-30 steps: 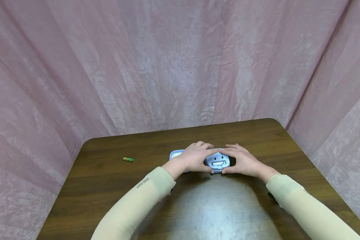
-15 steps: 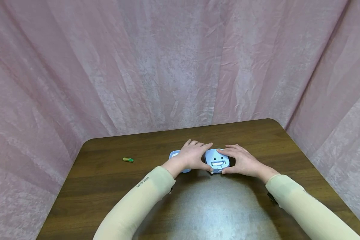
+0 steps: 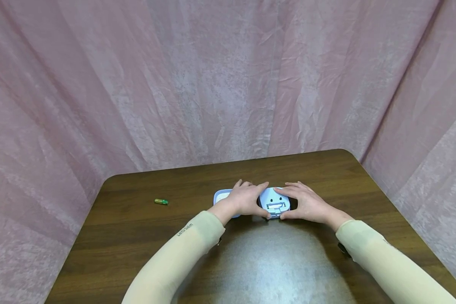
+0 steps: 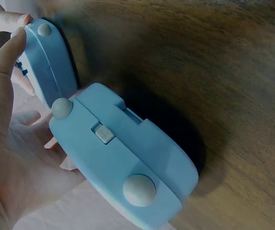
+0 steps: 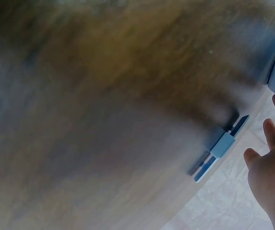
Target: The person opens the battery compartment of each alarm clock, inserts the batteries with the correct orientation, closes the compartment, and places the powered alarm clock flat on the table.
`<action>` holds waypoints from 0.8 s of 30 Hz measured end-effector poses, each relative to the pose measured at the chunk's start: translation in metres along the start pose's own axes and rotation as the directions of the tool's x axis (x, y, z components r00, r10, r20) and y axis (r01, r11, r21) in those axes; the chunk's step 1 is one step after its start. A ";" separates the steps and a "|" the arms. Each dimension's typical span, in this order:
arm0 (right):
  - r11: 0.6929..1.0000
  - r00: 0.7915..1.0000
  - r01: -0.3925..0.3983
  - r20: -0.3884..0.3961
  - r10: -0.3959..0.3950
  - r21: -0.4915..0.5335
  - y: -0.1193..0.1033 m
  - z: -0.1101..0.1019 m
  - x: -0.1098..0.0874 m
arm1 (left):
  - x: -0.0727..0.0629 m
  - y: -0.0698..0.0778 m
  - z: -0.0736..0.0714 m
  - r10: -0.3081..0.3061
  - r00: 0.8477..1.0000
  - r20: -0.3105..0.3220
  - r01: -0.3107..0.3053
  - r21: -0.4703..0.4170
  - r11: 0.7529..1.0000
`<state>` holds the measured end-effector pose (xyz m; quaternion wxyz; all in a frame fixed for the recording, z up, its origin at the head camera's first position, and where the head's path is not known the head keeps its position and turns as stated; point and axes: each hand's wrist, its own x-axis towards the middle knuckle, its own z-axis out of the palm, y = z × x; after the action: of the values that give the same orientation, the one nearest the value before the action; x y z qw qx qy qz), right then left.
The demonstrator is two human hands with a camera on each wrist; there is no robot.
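Note:
Light-blue rounded device (image 3: 275,194) lies with its back up between my hands, a battery slot on it. Whether a battery sits in the slot, I cannot tell. My right hand (image 3: 308,204) grips the device, thumb at its near edge and forefinger on its back. My left hand (image 3: 245,200) keeps its thumb at the near left corner, its forefinger spread toward the far edge. Partly behind my left wrist is a second light-blue device (image 3: 221,194) with a pale face; the left wrist view shows this blue device (image 4: 123,153) close, with round pale feet.
A green and gold battery (image 3: 161,202) lies on the wooden table (image 3: 186,177) to the left. In the right wrist view, a thin blue piece (image 5: 221,145), seemingly a battery cover, is on the table near my right hand. Pink curtain (image 3: 213,84) hangs behind.
My left forefinger has lifted off the device's back and moved left, uncovering more of it. My right hand and the device have barely moved.

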<state>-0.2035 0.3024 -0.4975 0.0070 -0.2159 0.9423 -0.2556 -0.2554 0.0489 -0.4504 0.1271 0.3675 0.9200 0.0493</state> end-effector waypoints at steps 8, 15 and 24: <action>1.000 1.000 -0.003 -0.002 0.003 0.010 0.000 0.000 -0.001 | 0.002 0.001 0.003 -0.001 1.000 -0.003 0.001 -0.014 1.000; 1.000 1.000 0.010 -0.002 -0.010 0.003 0.001 0.002 0.000 | 0.004 0.001 0.006 -0.012 1.000 -0.013 0.012 -0.002 1.000; 1.000 1.000 0.006 -0.002 -0.006 0.017 0.000 0.001 -0.001 | 0.005 0.004 0.006 -0.032 0.999 -0.032 0.032 0.012 0.999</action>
<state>-0.2029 0.3022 -0.4980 0.0070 -0.2185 0.9395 -0.2638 -0.2544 0.0556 -0.4567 0.1107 0.3527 0.9280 0.0474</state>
